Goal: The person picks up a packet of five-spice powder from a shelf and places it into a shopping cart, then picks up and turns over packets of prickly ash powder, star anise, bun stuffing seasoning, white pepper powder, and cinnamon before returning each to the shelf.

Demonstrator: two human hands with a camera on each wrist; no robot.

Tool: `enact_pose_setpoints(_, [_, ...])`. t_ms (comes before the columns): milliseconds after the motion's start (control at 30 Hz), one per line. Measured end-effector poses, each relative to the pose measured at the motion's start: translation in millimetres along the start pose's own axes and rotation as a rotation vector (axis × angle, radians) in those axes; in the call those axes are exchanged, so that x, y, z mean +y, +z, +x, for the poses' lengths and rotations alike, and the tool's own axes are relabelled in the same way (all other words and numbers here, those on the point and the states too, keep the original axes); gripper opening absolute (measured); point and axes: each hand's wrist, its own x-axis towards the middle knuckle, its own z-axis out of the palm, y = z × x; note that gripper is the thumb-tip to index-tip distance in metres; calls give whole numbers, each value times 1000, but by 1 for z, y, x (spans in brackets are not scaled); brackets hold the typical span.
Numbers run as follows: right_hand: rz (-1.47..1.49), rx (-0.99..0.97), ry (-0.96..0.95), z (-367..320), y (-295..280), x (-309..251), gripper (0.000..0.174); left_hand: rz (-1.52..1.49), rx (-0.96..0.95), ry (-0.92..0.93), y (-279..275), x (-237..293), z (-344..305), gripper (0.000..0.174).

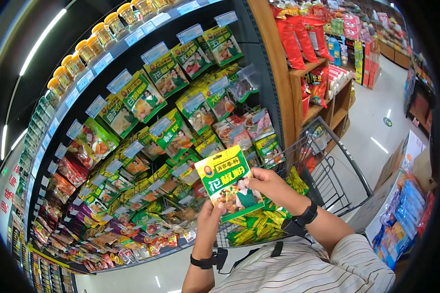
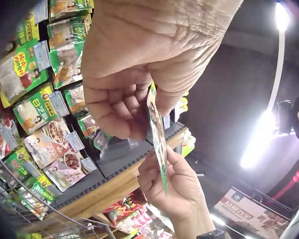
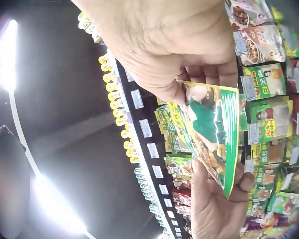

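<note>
Green-and-yellow packet (image 1: 228, 181) upright, tilted, in front of shelf rack (image 1: 265, 73), near cart (image 1: 344, 155) holding similar packets (image 1: 259, 229). Left hand (image 1: 209, 222): fingers gripping packet at lower left corner, thumb on front. Right hand (image 1: 274, 188): fingers gripping right edge, thumb on front.

So the left grip (image 2: 144, 59) has a thin packet (image 2: 158, 137) pinched, seen nearly edge-on, and the right grip (image 2: 172, 186) holds its lower end. Loads of green-and-yellow packets (image 2: 36, 108) with tags fill the left side, and a crazy bright light (image 2: 257, 142) glares on the right.
</note>
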Motion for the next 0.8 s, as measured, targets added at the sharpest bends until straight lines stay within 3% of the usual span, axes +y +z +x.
enact_pose_setpoints(300, [26, -45, 7, -9, -5, 1, 22, -6, 47, 23, 10, 1, -20, 26])
enact_pose_setpoints(400, [34, -54, -11, -14, -3, -3, 21, -15, 62, -70, 13, 6, -31, 21])
enact_pose_setpoints(567, [41, -30, -77, -18, 6, -11, 21, 50, 136, 63, 13, 3, -31, 17])
enact_pose_setpoints(600, [65, -51, -4, -18, 4, -9, 22, 88, 165, 96, 15, 4, -31, 16])
enact_pose_setpoints(667, [74, -41, -65, -21, 8, -15, 24, 31, 198, 70, 20, 12, -29, 16])
enact_pose_setpoints(800, [4, -13, -100, -18, 1, -13, 23, 70, 165, 136, 21, 17, -20, 15])
